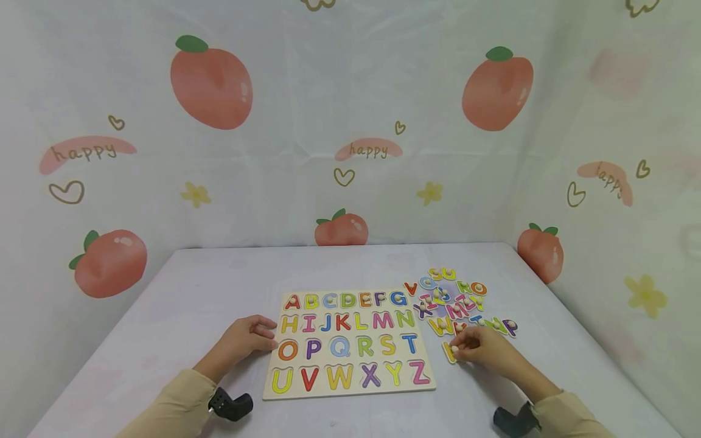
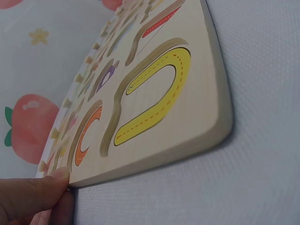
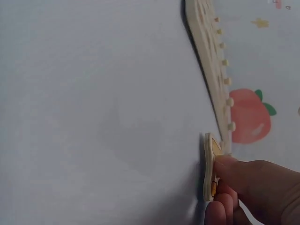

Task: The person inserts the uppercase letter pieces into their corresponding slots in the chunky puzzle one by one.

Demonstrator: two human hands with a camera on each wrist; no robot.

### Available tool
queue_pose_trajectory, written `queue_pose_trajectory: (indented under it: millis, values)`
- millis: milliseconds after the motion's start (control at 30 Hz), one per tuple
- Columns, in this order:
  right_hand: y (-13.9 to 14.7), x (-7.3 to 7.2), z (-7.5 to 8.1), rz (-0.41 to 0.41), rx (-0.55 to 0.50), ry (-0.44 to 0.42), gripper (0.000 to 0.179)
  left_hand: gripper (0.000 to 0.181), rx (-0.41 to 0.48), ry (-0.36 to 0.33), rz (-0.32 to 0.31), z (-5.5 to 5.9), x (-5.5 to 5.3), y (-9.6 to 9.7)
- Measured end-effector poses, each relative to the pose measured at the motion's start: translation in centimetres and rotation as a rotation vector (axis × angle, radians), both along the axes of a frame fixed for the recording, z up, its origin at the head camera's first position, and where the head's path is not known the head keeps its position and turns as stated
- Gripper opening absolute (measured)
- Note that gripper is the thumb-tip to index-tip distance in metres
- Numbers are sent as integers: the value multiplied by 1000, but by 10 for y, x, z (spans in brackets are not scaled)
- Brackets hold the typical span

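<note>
A wooden alphabet puzzle board (image 1: 350, 333) lies flat on the table. My left hand (image 1: 247, 339) pinches its left edge, thumb (image 2: 56, 180) at the rim and fingers below. Knobbed letter pieces fill the top row, A to G; the lower rows show printed letters in bare recesses, such as the yellow U (image 2: 176, 93). Just right of the board, my right hand (image 1: 484, 348) pinches a yellow letter piece (image 1: 449, 353) between thumb and fingers. In the right wrist view this piece (image 3: 208, 166) is seen nearly edge-on, its face partly hidden by the fingers.
Loose knobbed letter pieces lie in a pile right of the board, among them a red V (image 1: 411, 288), an orange O (image 1: 479, 289), a yellow W (image 1: 440, 326) and a purple P (image 1: 510, 328). A fruit-printed white cloth (image 1: 285, 152) hangs behind the white table (image 1: 219, 286).
</note>
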State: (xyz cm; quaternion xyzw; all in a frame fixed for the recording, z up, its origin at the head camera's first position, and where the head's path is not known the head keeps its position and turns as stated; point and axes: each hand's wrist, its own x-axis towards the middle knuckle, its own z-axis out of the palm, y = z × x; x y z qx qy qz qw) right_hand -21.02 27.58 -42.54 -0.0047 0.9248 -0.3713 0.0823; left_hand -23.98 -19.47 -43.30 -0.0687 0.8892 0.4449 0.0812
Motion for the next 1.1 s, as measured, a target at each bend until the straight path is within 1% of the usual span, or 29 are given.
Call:
queue_pose_trajectory:
  millis: [67, 167, 300, 467, 633, 833, 933, 1100]
  values:
    - [-3, -1, 5, 19, 13, 13, 15, 44, 1, 0, -2, 0, 0, 0]
    - [-9, -5, 15, 41, 2, 39, 16, 44, 3, 1, -5, 0, -1, 0]
    - [-22, -12, 31, 60, -41, 59, 18, 44, -4, 4, -10, -1, -1, 0]
    - [-48, -22, 48, 90, -68, 97, 17, 44, -4, 2, -11, -2, -2, -1]
    - [-78, -31, 60, 132, -75, 153, 16, 44, -3, -1, -16, -1, -2, -2]
    - [-116, -45, 66, 181, -125, 182, 13, 44, 7, 2, -22, 1, -2, -2]
    - [-137, -51, 66, 210, -173, 180, 12, 44, 16, 0, -23, 3, -1, -2]
    - [-173, -57, 61, 257, -207, 161, 13, 45, 26, -6, -28, 4, 0, 0]
